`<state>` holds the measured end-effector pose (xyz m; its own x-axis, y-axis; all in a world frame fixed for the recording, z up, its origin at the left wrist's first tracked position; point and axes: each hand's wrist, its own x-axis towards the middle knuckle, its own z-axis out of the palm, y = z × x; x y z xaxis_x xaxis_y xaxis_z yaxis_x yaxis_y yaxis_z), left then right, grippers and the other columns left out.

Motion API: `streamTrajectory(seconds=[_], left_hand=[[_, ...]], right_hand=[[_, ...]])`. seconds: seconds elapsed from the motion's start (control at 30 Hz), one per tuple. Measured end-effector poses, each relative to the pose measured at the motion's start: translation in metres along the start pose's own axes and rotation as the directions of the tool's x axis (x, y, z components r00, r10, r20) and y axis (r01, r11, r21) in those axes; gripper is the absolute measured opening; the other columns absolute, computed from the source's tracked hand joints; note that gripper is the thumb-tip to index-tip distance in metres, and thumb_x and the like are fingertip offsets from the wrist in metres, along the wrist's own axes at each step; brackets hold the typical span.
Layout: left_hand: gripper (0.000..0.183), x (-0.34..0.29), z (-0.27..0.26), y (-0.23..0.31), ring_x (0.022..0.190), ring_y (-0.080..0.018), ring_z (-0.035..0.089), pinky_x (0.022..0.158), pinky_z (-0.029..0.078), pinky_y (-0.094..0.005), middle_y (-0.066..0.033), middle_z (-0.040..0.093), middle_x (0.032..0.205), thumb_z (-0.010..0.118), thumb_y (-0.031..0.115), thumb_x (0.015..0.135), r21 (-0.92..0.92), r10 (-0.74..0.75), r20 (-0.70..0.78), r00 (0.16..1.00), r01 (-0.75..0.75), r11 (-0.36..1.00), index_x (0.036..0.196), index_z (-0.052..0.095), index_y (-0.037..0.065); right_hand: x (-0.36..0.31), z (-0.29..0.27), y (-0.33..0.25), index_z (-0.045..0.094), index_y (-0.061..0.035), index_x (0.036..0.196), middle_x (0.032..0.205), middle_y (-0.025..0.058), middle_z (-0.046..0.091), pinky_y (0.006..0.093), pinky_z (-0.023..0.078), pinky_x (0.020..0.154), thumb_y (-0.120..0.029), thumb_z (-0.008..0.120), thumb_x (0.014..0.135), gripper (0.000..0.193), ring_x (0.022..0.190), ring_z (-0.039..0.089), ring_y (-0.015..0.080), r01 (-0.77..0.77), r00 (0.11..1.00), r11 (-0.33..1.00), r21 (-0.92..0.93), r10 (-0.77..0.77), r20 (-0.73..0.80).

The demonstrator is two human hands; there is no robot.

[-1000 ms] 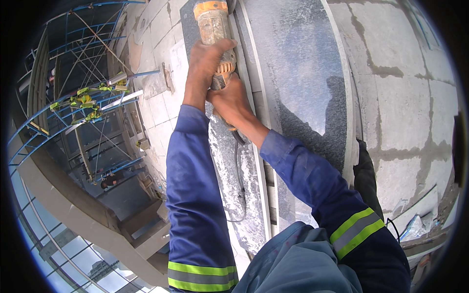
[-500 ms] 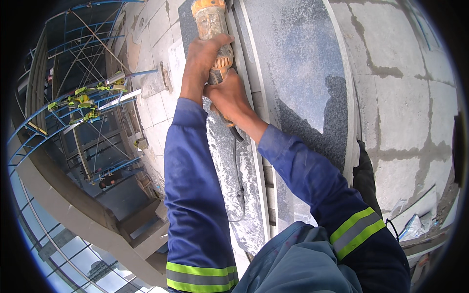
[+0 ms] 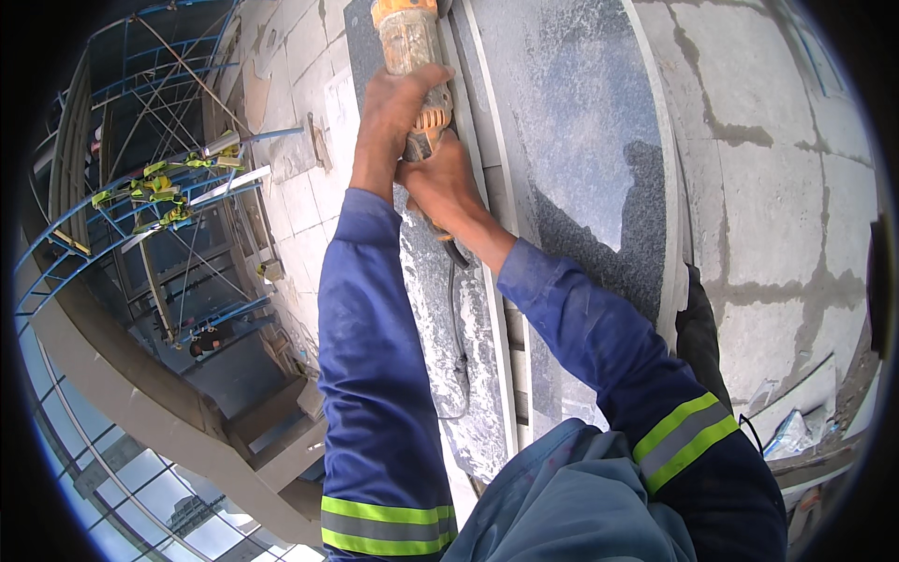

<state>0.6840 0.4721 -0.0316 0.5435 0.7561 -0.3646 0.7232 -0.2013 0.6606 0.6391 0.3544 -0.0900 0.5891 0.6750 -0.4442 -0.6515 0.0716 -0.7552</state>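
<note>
Both of my hands are wrapped round a dusty orange-and-grey angle grinder [image 3: 412, 47], held lengthwise with its front end cut off by the upper edge of the view. My left hand [image 3: 389, 112] grips the middle of the body, thumb across the top. Close behind it, my right hand [image 3: 445, 187] closes on the rear handle. A black cable [image 3: 456, 323] trails from the handle back along a grey stone slab [image 3: 478, 375] smeared with white dust. The grinder is over this slab; whether its disc touches the stone is hidden.
To the right lies a wider, polished grey slab [image 3: 571, 94] with a shadow on it. Pale paving with dark joints [image 3: 768, 215] stretches beyond. Blue scaffolding [image 3: 187, 187] hung with yellow-green straps stands at left, beside a drop. A crumpled plastic bag [image 3: 796, 434] lies lower right.
The grinder and both hands have shifted slightly to the right. My grip on it looks the same.
</note>
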Motion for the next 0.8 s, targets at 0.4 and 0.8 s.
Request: streamTrajectory(seconds=[0.4,0.8], left_hand=[[0.059,-0.002,-0.002,0.007,0.083,-0.0254,0.079,0.075,0.065,-0.0401,-0.0150,0.081,0.105,0.093,0.030,0.087,-0.032,-0.025,0.005,1.000,0.025,0.999,0.129,0.077,-0.008],[0.057,-0.010,-0.002,0.006,0.082,-0.0251,0.079,0.075,0.065,-0.0396,-0.0143,0.081,0.104,0.093,0.032,0.087,-0.011,-0.011,0.012,1.000,0.011,1.000,0.126,0.078,-0.007]], right_hand=[[0.000,0.000,-0.013,0.069,0.0049,0.112,0.086,0.0125,0.077,0.0386,0.056,0.051,0.000,0.082,0.094,0.023,0.060,0.074,0.0224,-0.073,0.997,0.997,0.028,0.072,0.034],[-0.001,0.003,0.002,0.068,0.0025,0.114,0.085,0.0107,0.076,0.0377,0.055,0.049,-0.003,0.085,0.096,0.026,0.060,0.074,0.0211,-0.023,1.000,0.999,0.026,0.023,0.007]])
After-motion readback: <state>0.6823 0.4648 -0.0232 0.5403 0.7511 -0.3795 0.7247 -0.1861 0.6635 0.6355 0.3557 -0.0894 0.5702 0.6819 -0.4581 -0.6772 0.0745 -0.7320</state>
